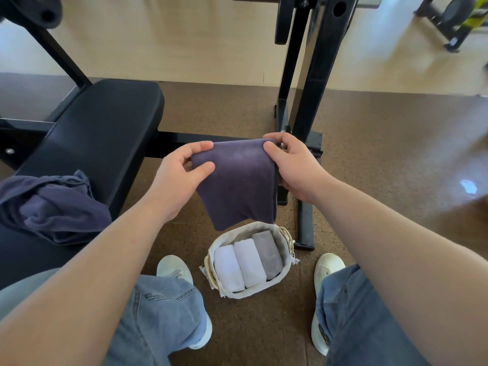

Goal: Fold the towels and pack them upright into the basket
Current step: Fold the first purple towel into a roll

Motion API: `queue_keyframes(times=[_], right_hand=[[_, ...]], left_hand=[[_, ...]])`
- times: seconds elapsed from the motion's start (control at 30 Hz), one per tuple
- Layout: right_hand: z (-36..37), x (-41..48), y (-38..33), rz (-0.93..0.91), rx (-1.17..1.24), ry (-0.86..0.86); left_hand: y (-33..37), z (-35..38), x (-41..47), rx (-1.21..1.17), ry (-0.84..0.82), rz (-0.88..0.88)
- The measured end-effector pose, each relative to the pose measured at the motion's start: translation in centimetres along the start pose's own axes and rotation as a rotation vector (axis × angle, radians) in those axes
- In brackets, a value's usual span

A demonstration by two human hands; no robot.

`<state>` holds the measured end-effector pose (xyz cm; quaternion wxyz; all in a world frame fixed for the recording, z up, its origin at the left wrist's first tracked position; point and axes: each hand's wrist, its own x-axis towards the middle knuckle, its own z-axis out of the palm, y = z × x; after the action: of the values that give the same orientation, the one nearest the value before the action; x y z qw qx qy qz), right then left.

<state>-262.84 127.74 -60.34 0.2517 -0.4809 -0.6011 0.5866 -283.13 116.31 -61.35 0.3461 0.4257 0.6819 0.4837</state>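
On the brown floor (369,154), between two white shoes (174,268): a lined wicker basket (286,250). Holds three folded towels upright, side by side and touching: two white towels (228,270) toward its left end, one grey towel (266,253) at its right end. In the air above the basket's far rim: a folded purple towel (237,186), hanging flat. Pinched at its top left corner by the left hand (177,180), thumb on the near face, a finger curled over the top edge. Clamped at its top right corner by the right hand (295,165), thumb pressed on the near face, fingers wrapped behind. At the near end of the black bench (105,122): a crumpled dark blue towel (55,207), lying loose.
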Motion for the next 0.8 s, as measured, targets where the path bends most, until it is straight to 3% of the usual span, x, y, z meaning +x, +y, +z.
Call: queue_keyframes(times=[0.17, 0.23, 0.37, 0.6, 0.8], right_hand=[[-0.63, -0.57, -0.13, 0.086, 0.117, -0.348], [-0.38, -0.58, 0.14, 0.036, -0.033, -0.300], [-0.10, 0.16, 0.76, -0.037, -0.222, -0.048], [-0.58, 0.01, 0.49, -0.046, -0.291, -0.296], [-0.98, 0.11, 0.17, -0.074, -0.257, -0.250]], left_hand=[[-0.10, -0.39, 0.20, 0.198, -0.102, -0.080], [-0.08, -0.20, 0.14, 0.233, -0.113, -0.078], [-0.23, -0.10, 0.02, 0.216, -0.096, -0.010], [-0.15, -0.30, -0.01, 0.225, -0.144, 0.017], [0.44, -0.40, -0.02, -0.185, -0.089, -0.100]])
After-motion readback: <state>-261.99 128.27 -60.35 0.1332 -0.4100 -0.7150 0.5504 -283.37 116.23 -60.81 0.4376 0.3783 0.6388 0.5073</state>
